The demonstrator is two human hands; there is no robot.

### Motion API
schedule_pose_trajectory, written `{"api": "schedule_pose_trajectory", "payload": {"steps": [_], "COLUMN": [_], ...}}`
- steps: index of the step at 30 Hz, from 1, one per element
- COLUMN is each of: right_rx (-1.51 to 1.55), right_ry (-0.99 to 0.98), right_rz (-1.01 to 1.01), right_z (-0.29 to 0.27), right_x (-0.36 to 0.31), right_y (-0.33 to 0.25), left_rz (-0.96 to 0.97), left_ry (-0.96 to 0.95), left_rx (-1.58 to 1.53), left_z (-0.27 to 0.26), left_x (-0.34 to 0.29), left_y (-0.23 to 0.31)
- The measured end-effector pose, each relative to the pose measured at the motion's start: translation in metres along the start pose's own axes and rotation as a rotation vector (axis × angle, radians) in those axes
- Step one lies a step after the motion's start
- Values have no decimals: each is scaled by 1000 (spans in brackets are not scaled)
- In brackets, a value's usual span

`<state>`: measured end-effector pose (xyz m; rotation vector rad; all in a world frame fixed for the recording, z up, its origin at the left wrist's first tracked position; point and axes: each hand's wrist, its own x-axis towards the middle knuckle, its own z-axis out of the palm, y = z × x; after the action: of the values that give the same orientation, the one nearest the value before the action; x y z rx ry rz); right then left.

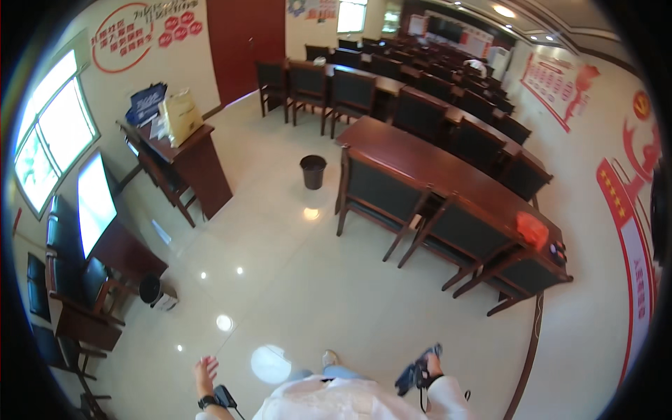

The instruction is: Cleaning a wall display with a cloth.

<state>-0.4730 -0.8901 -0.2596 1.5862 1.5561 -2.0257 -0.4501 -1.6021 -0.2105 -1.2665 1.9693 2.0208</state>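
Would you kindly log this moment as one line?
left hand: open, nothing visible in it | right hand: at dark device, grip unclear | ahead: dark bin on floor, red bag on table

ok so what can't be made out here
All in the head view:
Right hand: dark gear covers part of it, so its grip is unclear.
Red bag: its own folds hide any contents.
Small dark item beside it: too small to identify.
Far chairs: too small and overlapping to count.
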Motion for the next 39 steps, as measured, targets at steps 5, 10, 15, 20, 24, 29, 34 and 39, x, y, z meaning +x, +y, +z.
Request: {"api": "schedule_pose_trajectory", "payload": {"steps": [5,10,15,20,24,29,34,39], "right_rx": [27,97,231,261,306,294,488,450], "right_ry": [-425,-603,-709,-654,-577,-197,-62,22], "right_rz": [-64,-143,-114,-125,-29,-229,-20,50], "right_z": [214,406,519,610,673,700,768,828], "right_x": [-2,-34,-34,1,45,189,266,286], "right_y": [-165,-266,-309,-338,-351,-329,-368,-463], "left_rz": [-37,-133,-118,114,85,-228,-404,-343], "left_ry": [-42,25,-82,-186,-314,-284,135,-3], "left_rx": [-118,-212,-186,-113,18,-222,-448,-347], "left_z": [11,7,52,144,216,198,135,197], "left_x": [69,184,317,420,493,610,657,726], "left_y": [52,100,221,368,452,441,450,564]}}
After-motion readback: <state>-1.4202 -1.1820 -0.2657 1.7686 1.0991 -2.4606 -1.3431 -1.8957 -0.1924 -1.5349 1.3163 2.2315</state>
